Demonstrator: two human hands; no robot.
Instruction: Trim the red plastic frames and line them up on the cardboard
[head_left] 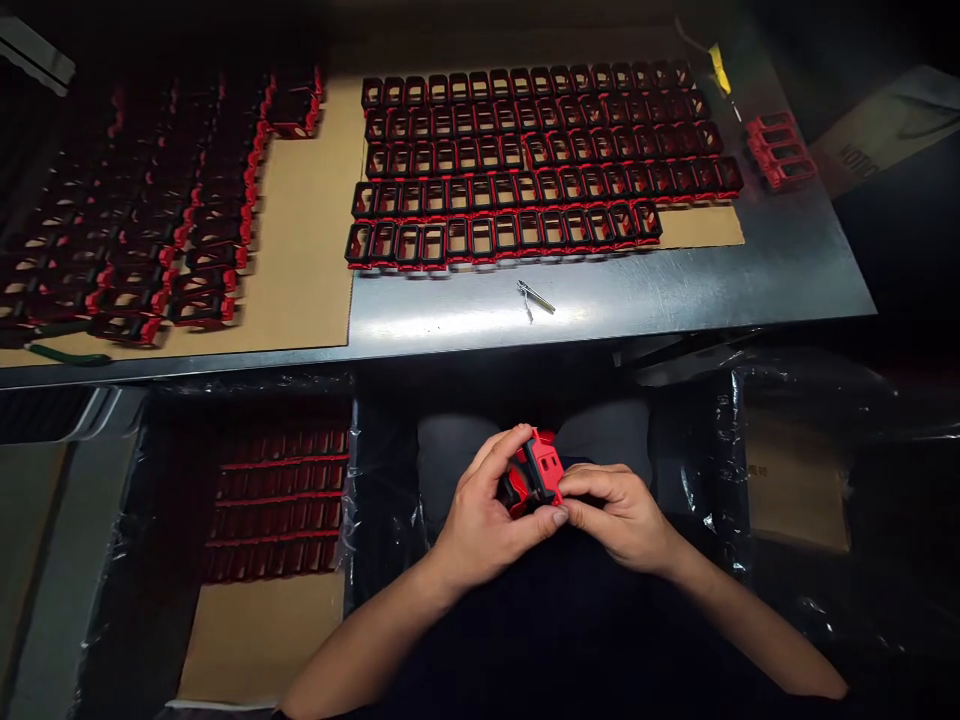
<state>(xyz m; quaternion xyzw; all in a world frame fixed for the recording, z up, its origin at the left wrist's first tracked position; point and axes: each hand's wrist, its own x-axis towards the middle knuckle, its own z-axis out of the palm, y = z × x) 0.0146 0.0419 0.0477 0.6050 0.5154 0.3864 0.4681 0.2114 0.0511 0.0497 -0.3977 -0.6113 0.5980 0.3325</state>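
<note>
- two bare hands, one part between them, held over the lap, below the table's (435, 312) front edge.
- left hand (480, 510): curled around the single red-and-black part (551, 468), thumb at its lower corner.
- right hand (619, 510): thumb and forefinger pinching that part's lower right edge.
- one small metal tool (536, 298) on the table, beyond the hands.
- five rows of frames (506, 230) past it; the front row counts thirteen.
- four rows of red parts (277, 510) in the left-hand box, above one cardboard sheet (255, 635).
- one green-handled tool (71, 357) at the table's left; the dark frames (202, 310) there are too blurred to count.
- one yellow-handled tool (720, 70), far right.
</note>
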